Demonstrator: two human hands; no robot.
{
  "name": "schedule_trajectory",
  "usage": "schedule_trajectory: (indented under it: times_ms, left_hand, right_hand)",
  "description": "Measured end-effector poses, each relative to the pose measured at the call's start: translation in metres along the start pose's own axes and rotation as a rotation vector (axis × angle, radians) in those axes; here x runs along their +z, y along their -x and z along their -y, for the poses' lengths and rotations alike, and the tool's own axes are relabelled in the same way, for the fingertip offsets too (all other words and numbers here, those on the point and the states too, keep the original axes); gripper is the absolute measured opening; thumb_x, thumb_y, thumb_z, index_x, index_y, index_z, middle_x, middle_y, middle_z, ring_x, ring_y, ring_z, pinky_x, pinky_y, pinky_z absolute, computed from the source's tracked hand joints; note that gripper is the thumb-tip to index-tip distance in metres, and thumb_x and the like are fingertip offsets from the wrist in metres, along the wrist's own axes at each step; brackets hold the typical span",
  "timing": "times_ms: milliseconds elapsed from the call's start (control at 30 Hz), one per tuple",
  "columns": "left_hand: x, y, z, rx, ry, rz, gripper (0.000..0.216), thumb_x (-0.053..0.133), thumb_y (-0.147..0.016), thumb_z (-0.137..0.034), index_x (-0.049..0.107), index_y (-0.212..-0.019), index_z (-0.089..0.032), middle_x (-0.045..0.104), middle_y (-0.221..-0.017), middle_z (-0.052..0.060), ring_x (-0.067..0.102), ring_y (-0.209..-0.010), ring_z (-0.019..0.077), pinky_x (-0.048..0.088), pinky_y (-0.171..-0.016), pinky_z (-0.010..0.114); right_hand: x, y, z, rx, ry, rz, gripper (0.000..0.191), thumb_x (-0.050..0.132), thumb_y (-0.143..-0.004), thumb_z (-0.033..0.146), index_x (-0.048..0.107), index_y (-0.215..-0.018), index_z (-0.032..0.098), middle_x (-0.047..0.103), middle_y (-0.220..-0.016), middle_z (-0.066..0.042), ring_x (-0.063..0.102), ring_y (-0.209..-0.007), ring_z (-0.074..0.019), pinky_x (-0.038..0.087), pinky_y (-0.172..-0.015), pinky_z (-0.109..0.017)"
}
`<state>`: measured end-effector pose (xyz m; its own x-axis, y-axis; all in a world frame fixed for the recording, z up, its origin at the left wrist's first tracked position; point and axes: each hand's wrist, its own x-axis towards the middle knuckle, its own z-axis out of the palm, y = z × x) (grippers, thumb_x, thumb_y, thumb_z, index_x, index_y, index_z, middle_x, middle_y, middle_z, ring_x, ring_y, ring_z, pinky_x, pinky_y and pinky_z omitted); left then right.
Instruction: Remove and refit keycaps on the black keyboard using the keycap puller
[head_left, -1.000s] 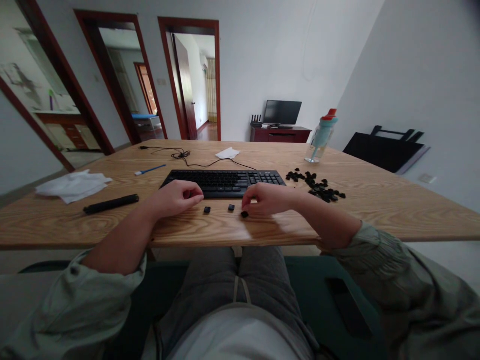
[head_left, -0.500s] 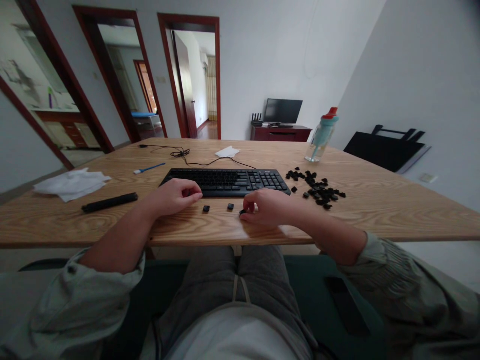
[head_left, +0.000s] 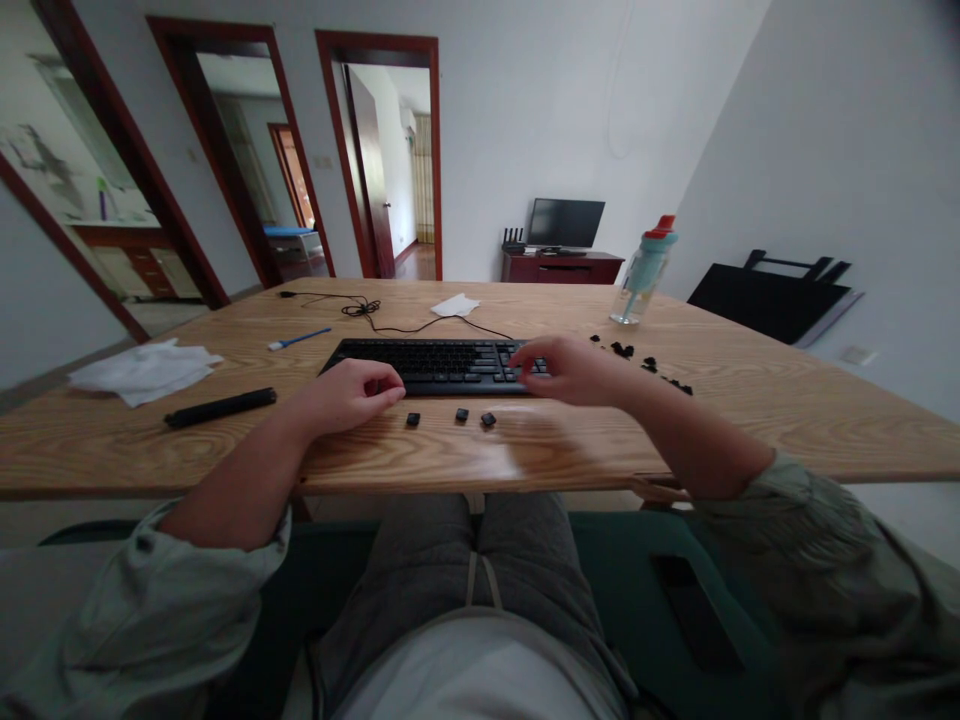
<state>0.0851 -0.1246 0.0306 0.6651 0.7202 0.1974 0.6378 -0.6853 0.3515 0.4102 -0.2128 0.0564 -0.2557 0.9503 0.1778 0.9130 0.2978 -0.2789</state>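
Observation:
A black keyboard [head_left: 442, 360] lies across the table in front of me. My left hand [head_left: 352, 395] rests at its left front part, fingers curled and thumb tip close to the index finger, with nothing visible between them. Over the number pad hovers my right hand [head_left: 566, 370], thumb and fingers a little apart and holding nothing I can see. Along the near side of the keyboard sit a left keycap [head_left: 413, 419], a middle keycap [head_left: 462, 414] and a right keycap [head_left: 489, 420], spaced apart. Behind my right forearm, a scattered pile of loose keycaps [head_left: 622, 350] is partly hidden.
A clear bottle with a red lid [head_left: 645, 270] stands at the back right. To the left lie white tissues [head_left: 146, 370], a black rod-like object [head_left: 220, 407] and a blue brush [head_left: 298, 338]. A coiled cable [head_left: 361, 308] and white paper [head_left: 455, 305] lie behind the keyboard.
My right hand let go of a keycap, leaving it at the right end of the row, then rose and moved forward and right over the number pad. My left hand stayed put.

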Motion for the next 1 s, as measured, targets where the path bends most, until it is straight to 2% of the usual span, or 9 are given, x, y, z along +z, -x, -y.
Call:
schedule_trajectory:
  times_ms: [67, 167, 300, 367, 533, 700, 800, 900, 1000]
  left_hand:
    - [0.000, 0.000, 0.000, 0.002, -0.004, 0.000, 0.038, 0.054, -0.086, -0.051, 0.074, -0.090, -0.019, 0.067, -0.073, 0.002, 0.058, -0.067, 0.0172, 0.041, -0.061, 0.027]
    - [0.000, -0.001, 0.002, 0.011, -0.004, 0.004, 0.038, 0.053, -0.087, -0.051, 0.074, -0.091, -0.019, 0.067, -0.073, 0.002, 0.059, -0.067, 0.0173, 0.041, -0.061, 0.027]
    - [0.000, -0.001, 0.002, 0.013, -0.004, 0.006, 0.038, 0.053, -0.087, -0.051, 0.073, -0.091, -0.018, 0.068, -0.073, 0.002, 0.059, -0.067, 0.0174, 0.041, -0.062, 0.027]
    - [0.000, -0.001, 0.003, 0.007, -0.005, 0.008, 0.038, 0.053, -0.087, -0.051, 0.073, -0.090, -0.019, 0.068, -0.074, 0.002, 0.060, -0.068, 0.0175, 0.042, -0.062, 0.027]
    - [0.000, 0.000, 0.002, 0.004, -0.014, 0.018, 0.038, 0.053, -0.087, -0.052, 0.073, -0.090, -0.020, 0.068, -0.073, 0.002, 0.059, -0.067, 0.0175, 0.042, -0.061, 0.027]
    - [-0.001, -0.001, 0.000, -0.008, -0.022, 0.013, 0.040, 0.052, -0.087, -0.053, 0.073, -0.090, -0.020, 0.068, -0.073, 0.002, 0.059, -0.067, 0.0174, 0.042, -0.062, 0.027]
    - [0.000, -0.001, 0.001, -0.006, -0.019, 0.013, 0.040, 0.053, -0.086, -0.053, 0.074, -0.090, -0.020, 0.068, -0.073, 0.002, 0.059, -0.067, 0.0173, 0.042, -0.061, 0.027]
    - [0.001, -0.001, 0.002, -0.007, -0.011, 0.021, 0.039, 0.053, -0.087, -0.052, 0.073, -0.090, -0.020, 0.067, -0.072, 0.001, 0.059, -0.066, 0.0169, 0.041, -0.061, 0.026]
    - [0.001, -0.002, 0.003, -0.012, -0.012, 0.025, 0.039, 0.053, -0.087, -0.052, 0.073, -0.090, -0.020, 0.067, -0.072, 0.001, 0.059, -0.066, 0.0168, 0.041, -0.060, 0.026]
  right_hand:
    - [-0.025, -0.001, -0.030, 0.175, 0.025, -0.123, 0.034, 0.060, -0.088, 0.036, 0.074, -0.115, 0.020, 0.075, -0.097, -0.007, 0.061, -0.070, -0.0174, 0.044, -0.062, -0.029]
    - [-0.050, -0.001, -0.087, 0.326, 0.096, -0.210, 0.034, 0.061, -0.089, 0.037, 0.076, -0.113, 0.019, 0.075, -0.102, -0.009, 0.061, -0.070, -0.0161, 0.044, -0.064, -0.028]
    - [-0.042, 0.005, -0.151, 0.518, 0.145, -0.047, 0.030, 0.066, -0.085, 0.036, 0.079, -0.103, 0.016, 0.076, -0.089, -0.009, 0.063, -0.070, -0.0187, 0.045, -0.064, -0.029]
    - [-0.028, 0.007, -0.167, 0.514, 0.130, 0.011, 0.027, 0.067, -0.083, 0.035, 0.079, -0.098, 0.016, 0.077, -0.086, -0.008, 0.064, -0.071, -0.0191, 0.046, -0.064, -0.028]
    - [-0.008, 0.002, -0.169, 0.444, 0.174, 0.041, 0.026, 0.067, -0.082, 0.036, 0.079, -0.097, 0.018, 0.076, -0.084, -0.006, 0.063, -0.070, -0.0184, 0.044, -0.063, -0.027]
    - [-0.010, -0.005, -0.170, 0.445, 0.147, 0.064, 0.027, 0.068, -0.082, 0.039, 0.078, -0.093, 0.016, 0.075, -0.084, -0.008, 0.062, -0.072, -0.0191, 0.044, -0.062, -0.028]
    - [-0.013, -0.001, -0.176, 0.419, 0.063, 0.049, 0.033, 0.063, -0.085, 0.043, 0.078, -0.095, 0.016, 0.075, -0.084, -0.008, 0.061, -0.070, -0.0182, 0.043, -0.062, -0.028]
    - [-0.014, 0.004, -0.184, 0.459, 0.029, 0.029, 0.039, 0.060, -0.087, 0.049, 0.079, -0.096, 0.016, 0.073, -0.082, -0.007, 0.059, -0.068, -0.0178, 0.043, -0.061, -0.028]
    - [-0.011, 0.006, -0.191, 0.463, 0.025, 0.048, 0.037, 0.064, -0.084, 0.050, 0.079, -0.092, 0.016, 0.073, -0.080, -0.007, 0.060, -0.070, -0.0184, 0.044, -0.062, -0.028]
